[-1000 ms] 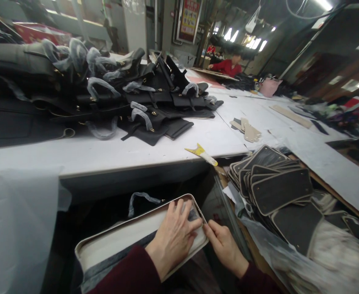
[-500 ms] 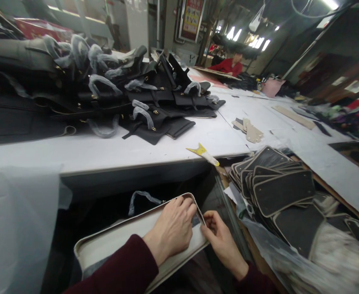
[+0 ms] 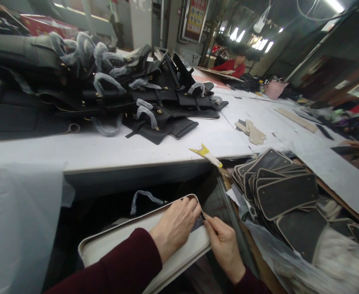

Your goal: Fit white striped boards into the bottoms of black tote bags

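A long panel with a pale beige rim (image 3: 121, 241) lies in my lap below the table edge. My left hand (image 3: 175, 226) presses flat on its right end, fingers curled over the far corner. My right hand (image 3: 224, 243) pinches the panel's right edge just beside the left fingertips. Both sleeves are dark red. A wrapped handle (image 3: 144, 196) shows behind the panel.
A white table (image 3: 106, 149) carries a heap of black bag parts with wrapped handles (image 3: 112, 94), a yellow scraper (image 3: 206, 154) near its edge and beige cut pieces (image 3: 253, 131). A stack of dark oval panels (image 3: 277, 183) sits at right. A person in red (image 3: 233, 67) works far back.
My left hand slid toward the panel's far right corner and my right hand moved up against it; the panel tilted slightly. The view shifted a little.
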Demonstrator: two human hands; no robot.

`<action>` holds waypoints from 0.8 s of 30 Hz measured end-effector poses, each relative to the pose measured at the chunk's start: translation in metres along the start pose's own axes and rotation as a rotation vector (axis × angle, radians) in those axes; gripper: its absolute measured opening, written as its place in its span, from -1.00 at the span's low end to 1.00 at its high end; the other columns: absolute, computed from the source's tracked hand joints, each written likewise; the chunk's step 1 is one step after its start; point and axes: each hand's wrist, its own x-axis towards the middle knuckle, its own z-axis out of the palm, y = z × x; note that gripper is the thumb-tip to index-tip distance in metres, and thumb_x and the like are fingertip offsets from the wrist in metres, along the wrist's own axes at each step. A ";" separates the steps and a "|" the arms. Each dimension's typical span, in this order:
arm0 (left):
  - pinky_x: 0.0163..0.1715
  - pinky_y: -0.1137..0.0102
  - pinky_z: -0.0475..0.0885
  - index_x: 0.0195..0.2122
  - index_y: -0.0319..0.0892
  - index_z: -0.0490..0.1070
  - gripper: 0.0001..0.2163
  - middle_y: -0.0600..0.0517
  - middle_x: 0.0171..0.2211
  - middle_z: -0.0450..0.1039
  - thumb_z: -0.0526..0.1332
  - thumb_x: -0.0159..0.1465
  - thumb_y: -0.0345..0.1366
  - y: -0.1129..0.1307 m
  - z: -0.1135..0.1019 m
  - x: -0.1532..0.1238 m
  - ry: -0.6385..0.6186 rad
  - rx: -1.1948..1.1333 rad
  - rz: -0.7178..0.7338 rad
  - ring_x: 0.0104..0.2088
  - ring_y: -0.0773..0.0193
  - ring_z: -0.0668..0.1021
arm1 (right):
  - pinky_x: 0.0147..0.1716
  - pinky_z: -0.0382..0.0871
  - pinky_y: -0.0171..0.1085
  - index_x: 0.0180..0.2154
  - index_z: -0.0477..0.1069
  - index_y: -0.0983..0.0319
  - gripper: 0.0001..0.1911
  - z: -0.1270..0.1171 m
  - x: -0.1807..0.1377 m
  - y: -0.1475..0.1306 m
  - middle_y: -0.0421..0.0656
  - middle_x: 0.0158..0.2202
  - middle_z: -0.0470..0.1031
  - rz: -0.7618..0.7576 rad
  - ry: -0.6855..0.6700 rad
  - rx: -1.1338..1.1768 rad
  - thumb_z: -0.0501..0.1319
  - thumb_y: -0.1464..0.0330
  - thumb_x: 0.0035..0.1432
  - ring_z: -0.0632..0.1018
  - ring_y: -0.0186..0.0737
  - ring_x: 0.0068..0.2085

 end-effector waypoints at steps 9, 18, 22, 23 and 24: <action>-0.49 0.34 0.35 -0.14 -0.10 0.32 -0.76 0.04 -0.42 0.51 0.11 0.14 -0.40 -0.035 -0.026 0.025 -0.052 -0.358 -0.158 -0.44 0.10 0.56 | -0.36 0.34 -0.30 -0.07 0.51 0.26 -0.69 0.002 0.001 -0.004 -0.13 -0.40 0.45 -0.083 -0.003 -0.121 0.02 0.34 0.40 0.51 -0.23 -0.37; -0.25 0.35 0.44 -0.16 -0.04 0.54 -0.71 0.01 -0.11 0.53 0.23 0.06 -0.30 -0.068 -0.018 0.051 -0.065 -0.466 -0.155 -0.17 0.12 0.57 | -0.37 0.36 -0.34 -0.06 0.51 0.29 -0.69 0.000 0.002 -0.008 -0.10 -0.38 0.49 -0.137 -0.011 -0.177 0.04 0.34 0.40 0.54 -0.24 -0.36; -0.30 0.32 0.44 -0.23 -0.01 0.62 -0.73 0.00 -0.24 0.61 0.20 0.09 -0.33 -0.075 -0.015 0.062 -0.188 -0.451 -0.022 -0.22 0.08 0.61 | -0.38 0.38 -0.33 -0.05 0.52 0.31 -0.68 0.000 0.003 -0.009 -0.06 -0.36 0.51 -0.156 -0.009 -0.213 0.04 0.33 0.40 0.55 -0.22 -0.34; -0.31 0.34 0.43 -0.22 -0.01 0.63 -0.73 0.01 -0.25 0.62 0.19 0.10 -0.33 -0.077 -0.014 0.064 -0.208 -0.454 0.011 -0.22 0.09 0.61 | -0.38 0.39 -0.33 -0.03 0.51 0.31 -0.68 0.000 0.003 -0.009 -0.05 -0.35 0.52 -0.157 -0.006 -0.219 0.04 0.33 0.40 0.56 -0.21 -0.33; -0.30 0.36 0.43 -0.20 -0.01 0.62 -0.73 0.02 -0.23 0.62 0.19 0.13 -0.33 -0.080 -0.012 0.065 -0.222 -0.460 0.045 -0.21 0.12 0.61 | -0.37 0.39 -0.33 -0.02 0.51 0.31 -0.67 0.000 0.003 -0.009 -0.05 -0.34 0.52 -0.155 -0.004 -0.223 0.04 0.33 0.40 0.56 -0.21 -0.32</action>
